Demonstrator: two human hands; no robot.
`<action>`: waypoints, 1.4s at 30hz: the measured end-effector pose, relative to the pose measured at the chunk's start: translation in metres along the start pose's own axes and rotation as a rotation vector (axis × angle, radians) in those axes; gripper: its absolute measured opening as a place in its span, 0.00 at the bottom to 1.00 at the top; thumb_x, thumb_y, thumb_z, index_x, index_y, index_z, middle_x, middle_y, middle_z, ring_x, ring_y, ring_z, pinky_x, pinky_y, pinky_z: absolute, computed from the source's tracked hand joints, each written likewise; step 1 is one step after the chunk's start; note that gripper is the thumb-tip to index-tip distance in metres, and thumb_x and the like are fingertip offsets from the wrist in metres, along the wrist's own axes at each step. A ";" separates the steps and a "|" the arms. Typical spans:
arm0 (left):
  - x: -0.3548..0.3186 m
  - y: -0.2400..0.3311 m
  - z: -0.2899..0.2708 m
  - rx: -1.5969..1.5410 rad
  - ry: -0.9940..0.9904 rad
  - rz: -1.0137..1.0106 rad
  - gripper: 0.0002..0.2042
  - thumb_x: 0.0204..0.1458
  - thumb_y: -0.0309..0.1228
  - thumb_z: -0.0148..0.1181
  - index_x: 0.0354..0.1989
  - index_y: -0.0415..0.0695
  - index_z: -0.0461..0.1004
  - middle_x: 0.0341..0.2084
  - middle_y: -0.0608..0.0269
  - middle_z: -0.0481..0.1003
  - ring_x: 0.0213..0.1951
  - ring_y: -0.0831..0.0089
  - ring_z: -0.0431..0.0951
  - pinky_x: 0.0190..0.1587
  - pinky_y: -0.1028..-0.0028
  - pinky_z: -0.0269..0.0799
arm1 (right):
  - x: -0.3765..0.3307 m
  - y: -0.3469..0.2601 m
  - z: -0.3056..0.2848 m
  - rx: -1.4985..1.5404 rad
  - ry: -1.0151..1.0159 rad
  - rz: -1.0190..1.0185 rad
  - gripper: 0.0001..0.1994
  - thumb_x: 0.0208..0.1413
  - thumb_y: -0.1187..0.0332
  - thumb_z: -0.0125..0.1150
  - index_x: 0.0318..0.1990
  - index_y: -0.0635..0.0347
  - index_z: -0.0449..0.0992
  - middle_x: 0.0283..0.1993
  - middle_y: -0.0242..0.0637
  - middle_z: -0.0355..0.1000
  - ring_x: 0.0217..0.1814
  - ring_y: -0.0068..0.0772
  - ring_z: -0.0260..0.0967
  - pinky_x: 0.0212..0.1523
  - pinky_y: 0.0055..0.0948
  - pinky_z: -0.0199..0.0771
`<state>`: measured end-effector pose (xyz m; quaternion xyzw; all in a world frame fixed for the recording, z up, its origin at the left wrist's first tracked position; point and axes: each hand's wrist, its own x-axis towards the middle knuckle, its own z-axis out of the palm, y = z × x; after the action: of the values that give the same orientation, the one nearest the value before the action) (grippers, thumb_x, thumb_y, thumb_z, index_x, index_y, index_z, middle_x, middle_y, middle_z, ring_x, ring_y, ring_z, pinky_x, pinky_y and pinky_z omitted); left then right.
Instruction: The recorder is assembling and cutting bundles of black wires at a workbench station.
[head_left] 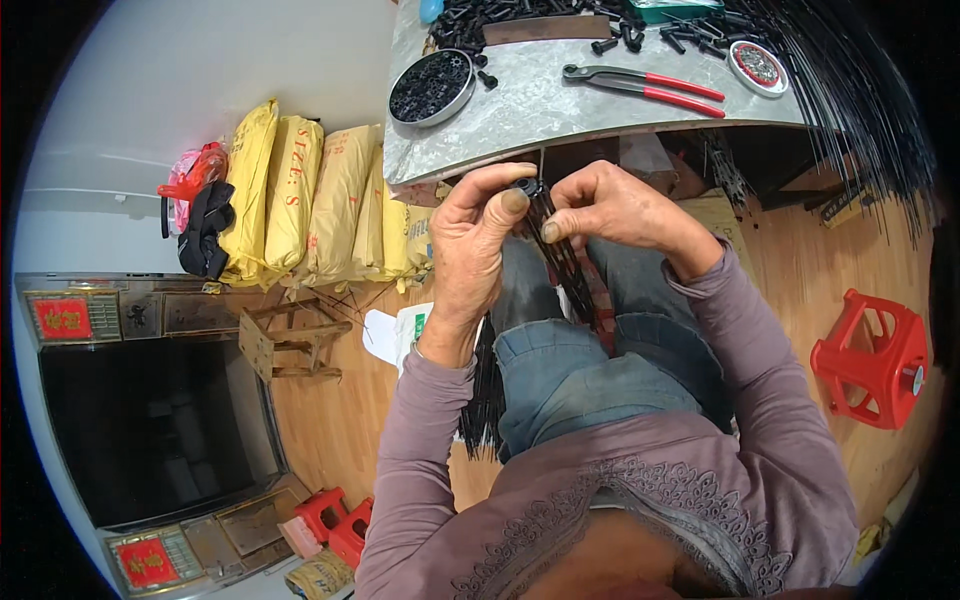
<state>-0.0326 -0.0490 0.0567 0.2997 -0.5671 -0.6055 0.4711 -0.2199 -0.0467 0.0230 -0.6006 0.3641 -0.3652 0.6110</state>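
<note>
Just below the table's front edge, my left hand grips a small round black hub between thumb and fingers. Thin black umbrella ribs hang from it in a bundle, down between my knees. My right hand is closed at the top of the ribs, thumb and forefinger pinched beside the hub; what lies exactly between those fingertips is hidden. Behind the hub a thin upright rod shows at the table edge. More black ribs lie beside my left thigh.
On the grey table lie red-handled pincers, a bowl of small black parts, a dish of small metal pieces and heaped black plastic pieces. Long black ribs overhang its right end. A red stool stands right; yellow sacks left.
</note>
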 end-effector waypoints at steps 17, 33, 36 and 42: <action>0.002 -0.010 0.014 -0.026 0.062 -0.095 0.21 0.59 0.43 0.53 0.51 0.38 0.71 0.34 0.69 0.71 0.34 0.82 0.69 0.37 0.82 0.65 | -0.003 0.008 0.026 0.141 0.266 0.080 0.13 0.50 0.63 0.68 0.22 0.59 0.72 0.18 0.23 0.66 0.19 0.12 0.61 0.20 0.17 0.62; -0.011 0.005 0.011 0.768 0.263 0.280 0.09 0.52 0.29 0.61 0.36 0.37 0.74 0.26 0.58 0.72 0.28 0.67 0.73 0.31 0.70 0.67 | -0.009 -0.007 0.044 -0.107 0.377 -0.092 0.09 0.53 0.70 0.62 0.27 0.66 0.72 0.22 0.26 0.68 0.25 0.12 0.63 0.25 0.18 0.65; -0.014 0.015 0.004 0.709 0.146 0.244 0.09 0.53 0.30 0.61 0.36 0.37 0.74 0.26 0.58 0.71 0.28 0.68 0.72 0.32 0.72 0.66 | -0.010 0.000 0.034 -0.163 0.371 -0.185 0.10 0.57 0.66 0.61 0.30 0.65 0.73 0.24 0.27 0.68 0.26 0.12 0.62 0.25 0.17 0.64; -0.018 0.018 -0.006 0.644 0.014 0.146 0.11 0.57 0.34 0.57 0.39 0.38 0.72 0.31 0.66 0.69 0.34 0.77 0.69 0.39 0.78 0.64 | -0.005 0.012 0.045 0.094 0.195 -0.155 0.13 0.60 0.61 0.58 0.29 0.63 0.73 0.22 0.26 0.66 0.23 0.12 0.60 0.22 0.18 0.62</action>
<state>-0.0160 -0.0332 0.0698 0.3959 -0.7463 -0.3577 0.3980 -0.1830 -0.0210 0.0114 -0.5594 0.3568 -0.4847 0.5699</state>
